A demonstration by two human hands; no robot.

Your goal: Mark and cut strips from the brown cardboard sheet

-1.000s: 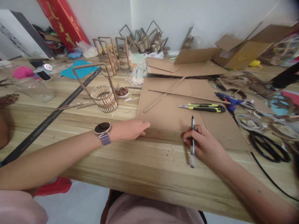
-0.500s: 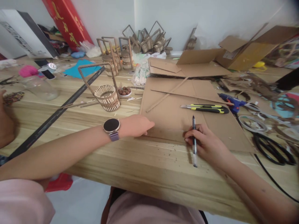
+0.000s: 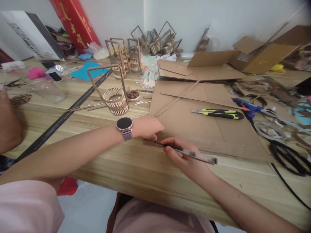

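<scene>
My right hand (image 3: 184, 155) grips a pen (image 3: 191, 153) with a clear barrel and black parts. The pen lies nearly flat, its tip pointing left, close under my left fingers. My left hand (image 3: 149, 126) is closed at the near left corner of a flat cardboard sheet (image 3: 182, 126); its fingertips are mostly hidden, so what they hold cannot be made out. On the sheet lie a yellow-and-black utility knife (image 3: 218, 113) with its blade out and a thin cardboard strip (image 3: 179, 97). A small slatted basket with a tall handle (image 3: 116, 101) stands left of the sheet.
Behind the basket is a dish of round brown beads (image 3: 132, 94). A blue glue gun (image 3: 249, 107), a tape roll (image 3: 270, 130) and black scissors (image 3: 289, 157) lie right. More small baskets (image 3: 157, 43) stand along the wall. Another person's arm (image 3: 9, 126) rests at left.
My right hand has moved left along the near edge of the cardboard. The pen has turned from upright to nearly flat, tip toward my left hand. My left hand stays at the corner.
</scene>
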